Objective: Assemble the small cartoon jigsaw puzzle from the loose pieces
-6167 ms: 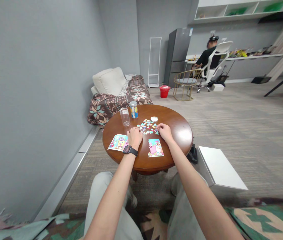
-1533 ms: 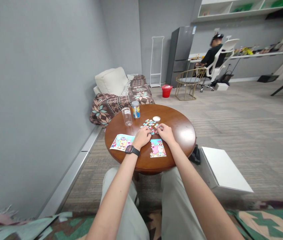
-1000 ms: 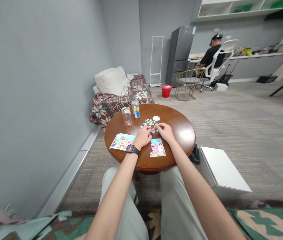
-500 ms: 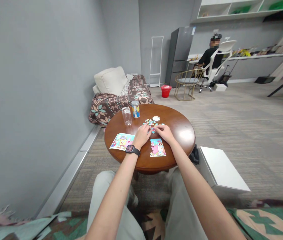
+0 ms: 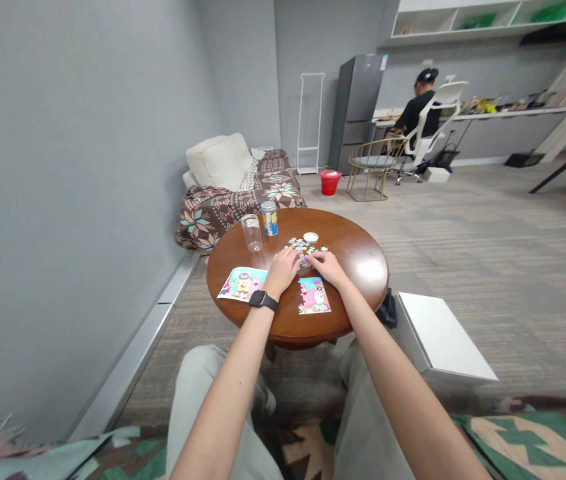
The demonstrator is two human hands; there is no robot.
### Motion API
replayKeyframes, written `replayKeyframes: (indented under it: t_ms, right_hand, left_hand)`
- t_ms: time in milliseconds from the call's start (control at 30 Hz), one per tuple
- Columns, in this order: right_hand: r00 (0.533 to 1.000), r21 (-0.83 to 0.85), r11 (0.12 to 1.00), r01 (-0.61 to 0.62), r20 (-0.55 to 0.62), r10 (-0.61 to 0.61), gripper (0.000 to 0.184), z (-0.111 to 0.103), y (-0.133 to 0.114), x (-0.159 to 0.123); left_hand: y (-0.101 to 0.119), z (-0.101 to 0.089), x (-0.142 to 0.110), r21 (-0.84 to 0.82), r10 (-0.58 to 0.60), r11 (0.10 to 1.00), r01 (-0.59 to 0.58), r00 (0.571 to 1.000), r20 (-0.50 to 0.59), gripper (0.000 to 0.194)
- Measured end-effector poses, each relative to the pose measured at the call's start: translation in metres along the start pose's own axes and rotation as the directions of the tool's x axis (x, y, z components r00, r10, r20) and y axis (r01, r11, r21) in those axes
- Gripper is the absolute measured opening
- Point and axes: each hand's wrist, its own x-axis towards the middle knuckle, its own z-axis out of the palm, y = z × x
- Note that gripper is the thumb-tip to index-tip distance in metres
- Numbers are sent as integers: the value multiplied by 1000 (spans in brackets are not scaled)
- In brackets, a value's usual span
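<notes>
A round wooden table [image 5: 363, 263] carries a pile of small colourful puzzle pieces [image 5: 299, 247]. My left hand [image 5: 283, 270], with a black watch on the wrist, lies on the near left edge of the pile, fingers curled over the pieces. My right hand [image 5: 329, 267] rests at the pile's near right edge, fingers bent down onto the pieces. What either hand holds is too small to see. A pink cartoon picture card [image 5: 313, 295] lies just below my hands. A yellow cartoon picture card [image 5: 241, 283] lies to the left.
A clear glass [image 5: 251, 233], a printed can [image 5: 269, 218] and a small white lid [image 5: 310, 237] stand at the table's far side. A white box [image 5: 443, 337] sits on the floor to the right. A patterned couch [image 5: 235, 197] stands behind. A person sits at a distant desk [image 5: 420, 110].
Both hands have drawn closer together over the puzzle pieces, and the spread of pieces has been pushed into a tighter pile. The camera view shifted slightly.
</notes>
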Motion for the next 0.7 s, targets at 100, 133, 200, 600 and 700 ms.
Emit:
replayKeyframes:
  t_ms: [100,133,200,600,700]
  right_hand:
    - [1000,21,1000,6,7,-6,31,0,0,0]
    - [1000,26,1000,9,9,-9,31,1,0,0]
    - [1000,31,999,11,10,-11,31,1,0,0]
    - [1000,10,1000,10,13,-11,26,0,-2,0]
    - [1000,39,999,4,-3,-3,18,0,0,0]
  left_hand:
    - [0,0,0,0,-2,1000,2,1000,9,24]
    - [0,-1,-1,1,-1,1000,1,1000,12,25]
    - [0,-1,-1,-2,4,1000,-4,1000,17,25]
    - [2,-4,-2,-40,6,999,-6,1000,10,20]
    - [2,-4,-2,-39,3,999,-2,1000,9,20]
